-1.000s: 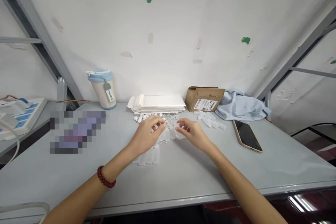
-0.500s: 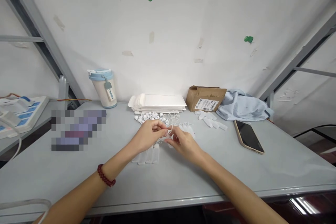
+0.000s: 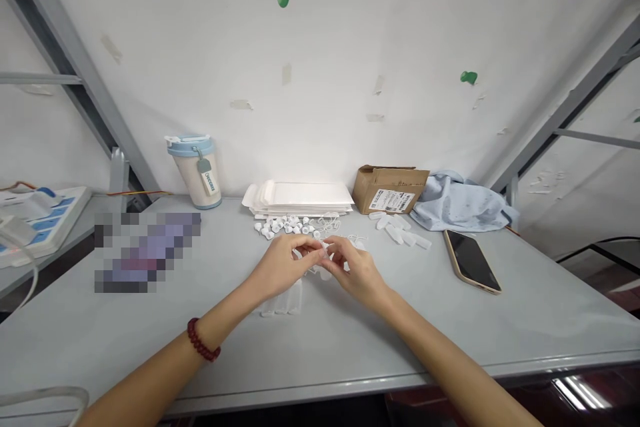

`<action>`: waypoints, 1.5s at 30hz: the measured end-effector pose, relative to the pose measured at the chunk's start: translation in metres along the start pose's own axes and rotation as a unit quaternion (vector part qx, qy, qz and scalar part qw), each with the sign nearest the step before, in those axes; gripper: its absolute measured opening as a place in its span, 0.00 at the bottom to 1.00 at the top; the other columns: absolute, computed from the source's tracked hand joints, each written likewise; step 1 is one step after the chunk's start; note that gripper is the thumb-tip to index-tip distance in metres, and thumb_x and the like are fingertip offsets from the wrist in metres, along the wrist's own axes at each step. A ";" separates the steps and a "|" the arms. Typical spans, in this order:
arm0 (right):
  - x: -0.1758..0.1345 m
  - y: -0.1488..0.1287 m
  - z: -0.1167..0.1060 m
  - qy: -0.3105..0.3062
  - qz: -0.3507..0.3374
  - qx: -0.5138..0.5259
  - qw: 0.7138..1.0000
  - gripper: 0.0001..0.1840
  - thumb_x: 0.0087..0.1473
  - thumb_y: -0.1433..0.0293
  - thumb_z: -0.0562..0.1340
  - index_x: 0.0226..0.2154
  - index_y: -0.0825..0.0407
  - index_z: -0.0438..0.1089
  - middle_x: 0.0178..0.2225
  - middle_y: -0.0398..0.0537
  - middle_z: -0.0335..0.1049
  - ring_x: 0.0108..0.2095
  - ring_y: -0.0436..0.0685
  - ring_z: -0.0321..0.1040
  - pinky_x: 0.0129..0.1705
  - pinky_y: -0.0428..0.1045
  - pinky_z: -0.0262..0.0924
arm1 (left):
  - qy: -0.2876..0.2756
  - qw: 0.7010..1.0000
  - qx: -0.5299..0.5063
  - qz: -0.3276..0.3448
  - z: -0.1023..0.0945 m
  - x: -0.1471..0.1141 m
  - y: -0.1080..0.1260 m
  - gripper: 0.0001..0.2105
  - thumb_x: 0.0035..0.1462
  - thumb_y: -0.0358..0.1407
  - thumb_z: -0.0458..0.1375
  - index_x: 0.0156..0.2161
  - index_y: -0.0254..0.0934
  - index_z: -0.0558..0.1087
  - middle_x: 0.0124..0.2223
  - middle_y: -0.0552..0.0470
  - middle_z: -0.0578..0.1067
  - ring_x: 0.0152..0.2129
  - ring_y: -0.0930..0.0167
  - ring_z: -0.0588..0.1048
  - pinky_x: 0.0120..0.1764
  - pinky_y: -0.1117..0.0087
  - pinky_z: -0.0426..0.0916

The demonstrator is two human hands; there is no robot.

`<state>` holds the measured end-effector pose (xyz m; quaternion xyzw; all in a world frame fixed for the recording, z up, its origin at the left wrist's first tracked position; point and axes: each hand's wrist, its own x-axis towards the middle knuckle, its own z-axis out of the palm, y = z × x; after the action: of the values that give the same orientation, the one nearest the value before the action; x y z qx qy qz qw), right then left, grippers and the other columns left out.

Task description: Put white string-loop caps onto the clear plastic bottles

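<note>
Above the middle of the table [image 3: 380,353], the fingertips of my left hand [image 3: 283,265] and my right hand [image 3: 359,275] meet in a pinch. A small whitish piece shows between them, too hidden to name. Several clear plastic tubes [image 3: 295,299] lie side by side just below my left hand, partly covered by it. Behind my hands is a pile of small white caps [image 3: 285,224], with thin white cords [image 3: 330,222] beside it. More frosted tubes [image 3: 394,233] lie loose to the right.
White flat boxes or envelopes [image 3: 310,193] are stacked against the wall. Left of them stands a tumbler [image 3: 197,173]; on the right are a cardboard box [image 3: 390,190], a light blue cloth [image 3: 460,203] and a phone [image 3: 471,261]. A power strip [image 3: 60,213] sits far left.
The white cord loop that stood up between my fingers is out of sight there now. My fingertips have drawn closer together, and the view has shifted slightly.
</note>
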<state>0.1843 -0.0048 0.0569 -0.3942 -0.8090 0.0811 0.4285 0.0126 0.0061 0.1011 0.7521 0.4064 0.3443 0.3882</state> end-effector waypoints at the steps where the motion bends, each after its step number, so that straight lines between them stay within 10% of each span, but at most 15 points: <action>1: 0.000 0.000 0.000 0.002 -0.002 -0.001 1.000 0.12 0.59 0.62 0.54 0.44 0.50 0.58 0.27 0.44 0.68 0.20 0.49 0.62 0.24 0.44 0.59 | 0.005 1.000 0.004 0.002 0.000 0.000 -0.001 0.10 0.53 0.38 0.54 0.32 0.38 0.77 0.33 0.52 0.77 0.27 0.71 0.71 0.27 0.73 0.63; 38: 0.000 -0.009 -0.002 -0.017 0.007 0.024 1.000 0.13 0.58 0.64 0.55 0.45 0.48 0.55 0.28 0.44 0.72 0.19 0.49 0.62 0.23 0.44 0.60 | -0.012 0.993 -0.100 -0.055 -0.001 -0.001 0.002 0.03 0.47 0.34 0.59 0.27 0.37 0.72 0.24 0.57 0.72 0.17 0.77 0.67 0.19 0.77 0.59; 45: 0.002 -0.017 -0.009 -0.038 0.063 0.095 0.993 0.21 0.52 0.64 0.61 0.47 0.49 0.54 0.27 0.41 0.71 0.20 0.49 0.64 0.23 0.44 0.59 | 0.025 0.990 -0.138 -0.015 -0.005 0.001 0.005 0.05 0.48 0.35 0.59 0.28 0.35 0.71 0.31 0.53 0.73 0.28 0.72 0.71 0.32 0.72 0.67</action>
<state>0.1807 -0.0168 0.0712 -0.3983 -0.7868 0.1996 0.4272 0.0104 0.0069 0.1081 0.6761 0.3756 0.4103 0.4833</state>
